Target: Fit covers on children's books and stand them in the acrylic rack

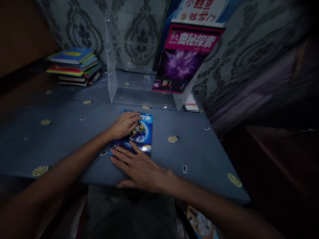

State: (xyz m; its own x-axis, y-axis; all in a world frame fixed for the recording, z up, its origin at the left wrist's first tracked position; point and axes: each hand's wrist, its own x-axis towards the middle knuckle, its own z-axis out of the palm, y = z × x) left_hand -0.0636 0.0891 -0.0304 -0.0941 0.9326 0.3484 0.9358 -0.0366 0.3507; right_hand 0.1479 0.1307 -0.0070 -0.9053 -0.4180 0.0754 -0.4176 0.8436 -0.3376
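A blue book [142, 132] with a globe on its cover lies on the table in front of me. Across its upper left part rests my left hand [126, 124], palm down with the fingers stretched out. My right hand [138, 166] lies flat over the book's lower edge, fingers spread, the thumb on the tablecloth. Parts of the cover are hidden under both hands. Neither hand grasps anything.
Behind the book stands a clear acrylic rack [112, 66] holding a magenta-topped book [185, 59] and a larger blue one. At the back left is a stack of books [74, 66]. The patterned grey tablecloth [171, 159] ends at a right edge.
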